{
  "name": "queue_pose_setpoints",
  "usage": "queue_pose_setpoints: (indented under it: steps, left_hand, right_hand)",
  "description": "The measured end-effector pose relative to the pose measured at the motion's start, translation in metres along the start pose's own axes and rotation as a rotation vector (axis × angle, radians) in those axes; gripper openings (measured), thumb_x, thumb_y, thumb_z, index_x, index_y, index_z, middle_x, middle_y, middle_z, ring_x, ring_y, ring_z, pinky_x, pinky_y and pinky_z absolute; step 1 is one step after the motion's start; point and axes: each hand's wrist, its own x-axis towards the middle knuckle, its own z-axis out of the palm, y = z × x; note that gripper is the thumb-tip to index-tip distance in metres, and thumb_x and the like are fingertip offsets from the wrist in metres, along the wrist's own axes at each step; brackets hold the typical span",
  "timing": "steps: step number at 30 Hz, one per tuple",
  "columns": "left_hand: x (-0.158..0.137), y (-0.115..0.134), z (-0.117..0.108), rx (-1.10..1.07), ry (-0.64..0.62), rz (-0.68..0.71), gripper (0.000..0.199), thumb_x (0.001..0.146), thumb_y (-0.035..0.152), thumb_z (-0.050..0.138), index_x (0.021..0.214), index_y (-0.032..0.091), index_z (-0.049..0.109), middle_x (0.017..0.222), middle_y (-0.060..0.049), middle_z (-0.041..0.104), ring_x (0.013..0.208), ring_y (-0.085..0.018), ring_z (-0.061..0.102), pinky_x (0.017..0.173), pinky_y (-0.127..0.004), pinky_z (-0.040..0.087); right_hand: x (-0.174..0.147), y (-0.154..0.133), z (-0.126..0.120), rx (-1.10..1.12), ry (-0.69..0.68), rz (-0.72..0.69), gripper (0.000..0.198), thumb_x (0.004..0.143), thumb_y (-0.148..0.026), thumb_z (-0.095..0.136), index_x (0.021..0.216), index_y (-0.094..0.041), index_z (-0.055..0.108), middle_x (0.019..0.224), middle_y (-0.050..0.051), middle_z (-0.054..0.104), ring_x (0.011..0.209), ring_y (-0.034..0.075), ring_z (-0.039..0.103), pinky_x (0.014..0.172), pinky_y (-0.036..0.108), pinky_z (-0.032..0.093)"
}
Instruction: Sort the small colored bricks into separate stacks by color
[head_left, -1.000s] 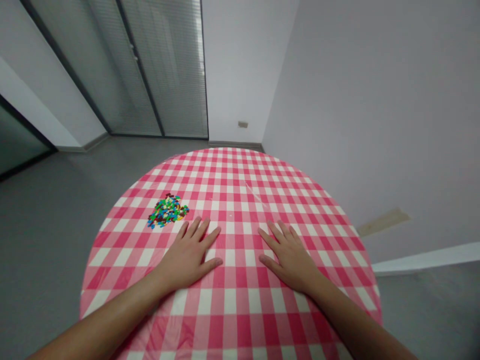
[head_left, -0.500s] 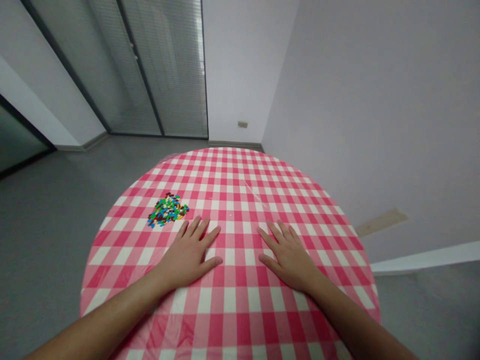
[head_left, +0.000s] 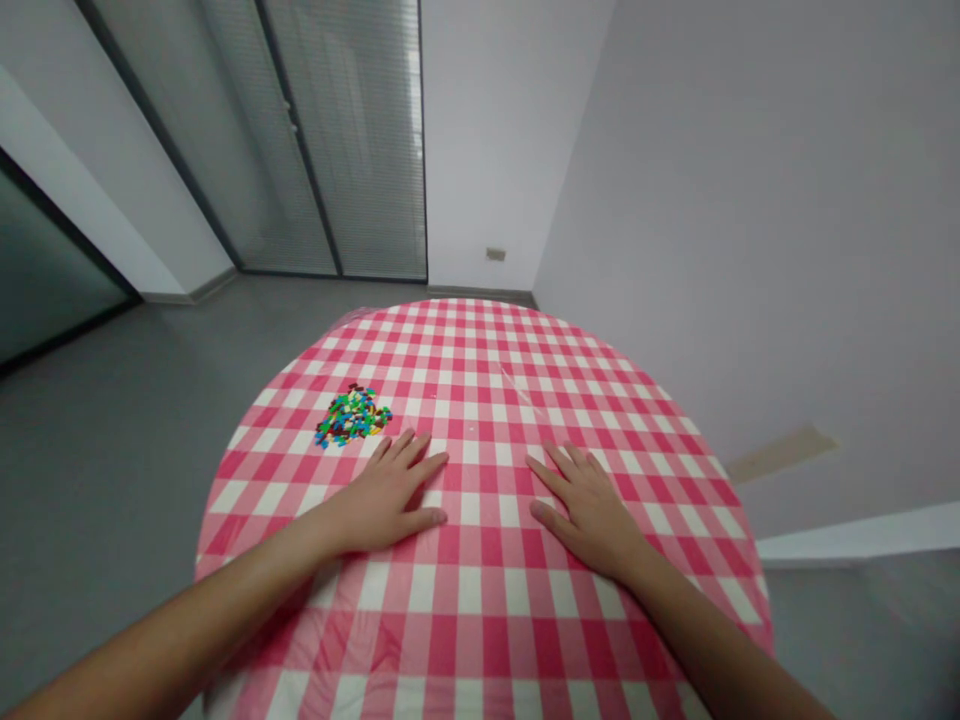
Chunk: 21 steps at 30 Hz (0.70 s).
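Observation:
My left hand (head_left: 386, 498) rests palm down on the checked tablecloth (head_left: 480, 590), fingers spread, holding nothing. Just beyond its fingertips, to the left, lies a flat heap of small colourful pieces (head_left: 352, 416) in blue, green, brown, yellow and white. They look like little building bricks, too small to tell for sure. On the right side, my right hand (head_left: 589, 510) is also palm down with its fingers apart and nothing in it. A strip of bare cloth separates the two hands.
The round table wears a pink-and-white plastic cover, wrinkled near the front edge. Behind it stand a glass partition (head_left: 360, 150) with blinds and a white wall with a socket (head_left: 496, 254). A beige strip (head_left: 784, 453) marks the right wall; grey floor (head_left: 172, 400) lies left.
The view has shifted slightly, so table and heap appear a little further right. My left hand has moved slightly nearer the heap. Both hands stay flat and spread.

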Motion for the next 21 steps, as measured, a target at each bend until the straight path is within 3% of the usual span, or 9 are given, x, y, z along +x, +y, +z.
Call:
queue_pose_setpoints:
  steps: [3, 5, 8, 10, 12, 15, 17, 21]
  left_hand:
    - [-0.007, -0.011, -0.014, -0.105, -0.007, 0.033, 0.066, 0.101, 0.056, 0.051, 0.159, 0.027, 0.043, 0.170, -0.012, 0.032, 0.156, -0.034, 0.032, 0.120, -0.051, 0.040]
    - [-0.011, -0.023, -0.021, -0.184, 0.024, 0.020, 0.064, 0.102, 0.058, 0.046, 0.158, 0.026, 0.045, 0.168, -0.010, 0.038, 0.154, -0.031, 0.036, 0.121, -0.048, 0.040]
    - [-0.012, -0.055, -0.029, -0.314, 0.151, -0.069, 0.074, 0.100, 0.071, 0.036, 0.151, 0.021, 0.055, 0.163, -0.011, 0.046, 0.152, -0.033, 0.040, 0.125, -0.049, 0.034]
    - [-0.008, -0.083, -0.034, -0.431, 0.302, -0.158, 0.086, 0.098, 0.079, 0.026, 0.148, 0.017, 0.057, 0.156, -0.013, 0.054, 0.145, -0.035, 0.048, 0.122, -0.048, 0.039]
    - [-0.002, -0.112, -0.037, -0.518, 0.436, -0.251, 0.096, 0.098, 0.078, 0.010, 0.149, 0.010, 0.053, 0.151, -0.018, 0.058, 0.140, -0.035, 0.054, 0.117, -0.049, 0.044]
    - [0.010, -0.146, -0.038, -0.435, 0.460, -0.348, 0.101, 0.098, 0.070, -0.008, 0.158, 0.001, 0.035, 0.162, -0.024, 0.042, 0.148, -0.032, 0.046, 0.122, -0.048, 0.037]
    - [0.018, -0.157, -0.036, -0.387, 0.430, -0.348, 0.106, 0.095, 0.078, 0.005, 0.159, -0.002, 0.032, 0.166, -0.025, 0.034, 0.153, -0.034, 0.036, 0.126, -0.048, 0.028]
    - [0.028, -0.156, -0.030, -0.294, 0.347, -0.298, 0.098, 0.089, 0.081, 0.028, 0.151, 0.008, 0.049, 0.160, -0.020, 0.047, 0.151, -0.037, 0.039, 0.127, -0.050, 0.023]
  right_hand:
    - [0.000, 0.004, 0.001, 0.047, 0.028, 0.001, 0.056, 0.106, -0.056, 0.037, 0.149, -0.027, 0.059, 0.162, 0.013, 0.047, 0.152, 0.039, 0.038, 0.119, 0.066, 0.034]
    - [0.001, 0.005, 0.001, 0.068, 0.035, 0.003, 0.056, 0.107, -0.054, 0.034, 0.148, -0.026, 0.061, 0.161, 0.013, 0.048, 0.152, 0.037, 0.039, 0.119, 0.064, 0.035]
    - [0.001, 0.005, 0.002, 0.071, 0.037, 0.010, 0.056, 0.107, -0.052, 0.035, 0.148, -0.025, 0.061, 0.161, 0.013, 0.047, 0.152, 0.036, 0.038, 0.121, 0.064, 0.033]
    - [0.001, 0.005, 0.002, 0.070, 0.032, 0.009, 0.056, 0.107, -0.052, 0.035, 0.148, -0.023, 0.060, 0.162, 0.014, 0.046, 0.153, 0.037, 0.038, 0.121, 0.065, 0.033]
    - [0.001, 0.004, 0.001, 0.069, 0.025, 0.007, 0.057, 0.108, -0.052, 0.034, 0.148, -0.023, 0.060, 0.162, 0.015, 0.046, 0.153, 0.037, 0.037, 0.121, 0.065, 0.032]
    - [0.001, 0.004, 0.001, 0.065, 0.024, 0.008, 0.057, 0.108, -0.052, 0.033, 0.148, -0.023, 0.060, 0.162, 0.015, 0.046, 0.153, 0.037, 0.038, 0.121, 0.065, 0.031]
    - [0.001, 0.004, 0.000, 0.063, 0.028, 0.007, 0.056, 0.108, -0.051, 0.034, 0.148, -0.023, 0.061, 0.161, 0.015, 0.047, 0.152, 0.037, 0.039, 0.121, 0.065, 0.032]
    - [0.001, 0.004, 0.000, 0.073, 0.039, 0.000, 0.055, 0.108, -0.049, 0.035, 0.147, -0.021, 0.062, 0.160, 0.015, 0.048, 0.151, 0.038, 0.039, 0.120, 0.065, 0.033]
